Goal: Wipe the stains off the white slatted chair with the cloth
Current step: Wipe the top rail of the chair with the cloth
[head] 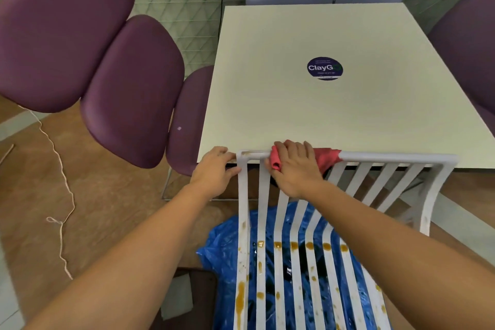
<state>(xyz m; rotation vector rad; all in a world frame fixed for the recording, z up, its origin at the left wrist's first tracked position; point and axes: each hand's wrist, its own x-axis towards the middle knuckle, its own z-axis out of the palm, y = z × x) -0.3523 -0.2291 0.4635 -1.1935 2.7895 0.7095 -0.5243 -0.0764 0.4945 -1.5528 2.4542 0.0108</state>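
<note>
Your left hand (214,171) fingers are gripping the chair (388,157) steady while your right hand (294,171) fingers are clamping the cloth (327,159) over its rail.

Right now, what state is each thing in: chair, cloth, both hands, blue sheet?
white slatted chair: brown stains on lower slats
cloth: bunched over the chair's top edge
left hand: grips the chair's top corner
right hand: grips the cloth
blue plastic sheet: crumpled beneath the slats

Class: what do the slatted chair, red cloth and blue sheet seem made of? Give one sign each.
Slatted chair: probably moulded plastic; smooth, seamless, rounded rail. Red cloth: soft fabric; it bunches round the rail. Blue sheet: thin glossy plastic film; crinkled, shiny.
</note>
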